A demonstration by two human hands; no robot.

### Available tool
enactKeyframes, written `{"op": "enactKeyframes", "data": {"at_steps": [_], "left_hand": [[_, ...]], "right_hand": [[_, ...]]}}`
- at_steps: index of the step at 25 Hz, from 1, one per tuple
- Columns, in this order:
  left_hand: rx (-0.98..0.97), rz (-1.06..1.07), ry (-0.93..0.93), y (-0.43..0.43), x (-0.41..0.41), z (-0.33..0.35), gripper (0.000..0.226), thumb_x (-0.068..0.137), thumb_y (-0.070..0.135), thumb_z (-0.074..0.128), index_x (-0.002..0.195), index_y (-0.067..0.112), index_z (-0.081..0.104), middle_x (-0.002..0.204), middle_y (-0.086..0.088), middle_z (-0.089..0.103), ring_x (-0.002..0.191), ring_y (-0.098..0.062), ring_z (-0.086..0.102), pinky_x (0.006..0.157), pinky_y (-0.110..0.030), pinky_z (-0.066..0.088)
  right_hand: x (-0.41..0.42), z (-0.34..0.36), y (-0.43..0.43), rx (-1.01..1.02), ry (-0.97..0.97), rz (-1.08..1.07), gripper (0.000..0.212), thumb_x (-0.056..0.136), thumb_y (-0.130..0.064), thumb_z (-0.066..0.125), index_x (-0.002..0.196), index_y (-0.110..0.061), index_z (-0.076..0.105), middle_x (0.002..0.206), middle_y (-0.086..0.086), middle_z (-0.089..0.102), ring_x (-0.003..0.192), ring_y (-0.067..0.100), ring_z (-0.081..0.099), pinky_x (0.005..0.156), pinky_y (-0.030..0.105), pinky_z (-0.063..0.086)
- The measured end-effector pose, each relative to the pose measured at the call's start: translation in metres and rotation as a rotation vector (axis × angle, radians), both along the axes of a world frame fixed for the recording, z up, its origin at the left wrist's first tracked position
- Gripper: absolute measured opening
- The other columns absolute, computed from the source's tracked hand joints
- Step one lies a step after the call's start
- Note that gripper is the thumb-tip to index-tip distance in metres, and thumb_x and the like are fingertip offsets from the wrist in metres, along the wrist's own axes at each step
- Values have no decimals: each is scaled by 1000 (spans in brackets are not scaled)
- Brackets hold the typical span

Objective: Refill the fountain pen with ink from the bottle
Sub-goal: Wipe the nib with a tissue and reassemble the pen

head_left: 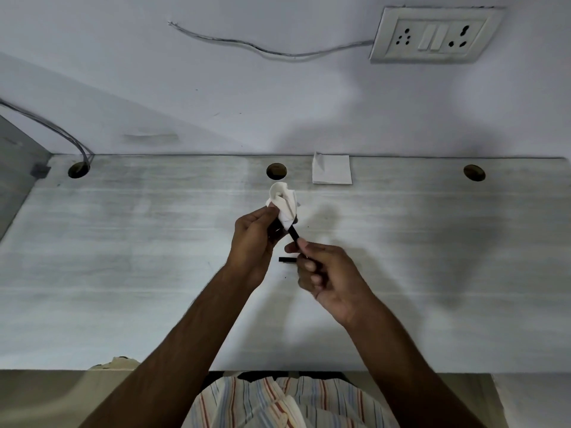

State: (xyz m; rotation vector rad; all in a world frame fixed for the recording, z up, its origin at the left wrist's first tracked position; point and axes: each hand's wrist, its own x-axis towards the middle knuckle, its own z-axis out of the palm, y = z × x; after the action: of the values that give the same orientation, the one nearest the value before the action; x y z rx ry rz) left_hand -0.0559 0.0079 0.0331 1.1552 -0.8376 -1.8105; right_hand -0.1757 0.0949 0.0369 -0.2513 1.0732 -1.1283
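The fountain pen [293, 233] is pinched by the right hand [327, 279], tissue [284, 200] gripped round its tip by the left hand [251, 242] — ink could be smeared by a slip.

I see a pale, wood-grained counter [123, 273] filling the middle of the frame. Three round holes [276, 171] sit along its back edge, and a grey cable [81, 151] drops into the upper-left one. A folded white napkin stack [332, 169] lies just right of the middle hole. A short black piece [287, 260] lies at centre, its right end hidden.
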Motion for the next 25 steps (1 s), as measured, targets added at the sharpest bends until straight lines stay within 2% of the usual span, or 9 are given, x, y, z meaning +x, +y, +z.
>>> {"op": "enactKeyframes", "data": {"at_steps": [2, 4, 9, 11, 14, 17, 19, 21, 25], "left_hand": [[40, -47, 80, 1, 1, 2, 25, 103, 8, 48, 102, -7, 68, 93, -11, 70, 84, -18, 67, 75, -26, 55], [59, -11, 78, 1, 0, 3, 21, 99, 5, 53, 105, -10, 66, 91, -12, 67, 81, -18, 66, 77, -27, 54], [18, 74, -61, 3, 0, 8, 13, 83, -11, 53, 75, -5, 62, 78, -13, 66, 73, -19, 66, 78, -28, 57], [64, 170, -71, 0, 0, 8, 13, 86, -9, 55, 76, -7, 63, 74, -14, 68, 70, -20, 68, 73, -27, 61], [118, 388, -89, -20, 16, -2, 19, 98, 7, 60, 84, -1, 69, 72, -13, 72, 61, -19, 69, 62, -26, 62], [50, 218, -274, -18, 22, -12, 15, 98, 10, 61, 101, -2, 71, 86, -18, 72, 66, -21, 72, 64, -27, 61], [-15, 55, -311, -3, 14, -15, 20, 98, 3, 58, 111, -4, 70, 93, -20, 74, 76, -26, 72, 72, -31, 62], [-78, -71, -287, 10, 6, -12, 22, 98, -1, 54, 112, -7, 70, 98, -23, 74, 85, -29, 71, 81, -35, 61], [-86, -163, -132, 24, 6, 1, 29, 101, 0, 45, 108, -7, 72, 108, -22, 75, 100, -30, 72, 93, -36, 57]], "right_hand": [[2, -2, 2, 60, -327, -17, 26, 94, -24, 56, 83, -5, 70, 47, -7, 34, 35, 4, 28, 38, 18, 22], [8, -6, 5, 61, -227, -25, 28, 97, -25, 55, 82, -6, 70, 47, -6, 33, 35, 5, 26, 39, 19, 21], [14, -18, 17, -303, 1340, 36, 27, 96, -29, 61, 83, -9, 73, 49, 4, 54, 40, 19, 44, 43, 31, 35], [11, -14, 22, -372, 1576, 86, 21, 96, -30, 61, 83, -16, 70, 48, -2, 53, 38, 15, 44, 40, 27, 35], [1, -11, 36, -378, 1559, 0, 17, 96, -28, 63, 87, -19, 74, 41, -8, 31, 35, 9, 31, 41, 17, 23], [0, -4, 39, -404, 1230, -256, 20, 98, -28, 61, 97, -19, 78, 44, -2, 42, 38, 11, 35, 41, 25, 27], [5, -1, 30, -404, 1148, -268, 19, 98, -28, 60, 97, -20, 77, 50, 3, 55, 42, 20, 46, 42, 33, 36], [4, -5, 18, -381, 1255, -170, 19, 98, -30, 60, 94, -22, 76, 54, -1, 61, 44, 16, 52, 45, 30, 40], [0, -16, 10, -361, 1484, -35, 18, 97, -30, 61, 94, -19, 75, 45, -11, 41, 41, 10, 45, 45, 14, 27]]}}
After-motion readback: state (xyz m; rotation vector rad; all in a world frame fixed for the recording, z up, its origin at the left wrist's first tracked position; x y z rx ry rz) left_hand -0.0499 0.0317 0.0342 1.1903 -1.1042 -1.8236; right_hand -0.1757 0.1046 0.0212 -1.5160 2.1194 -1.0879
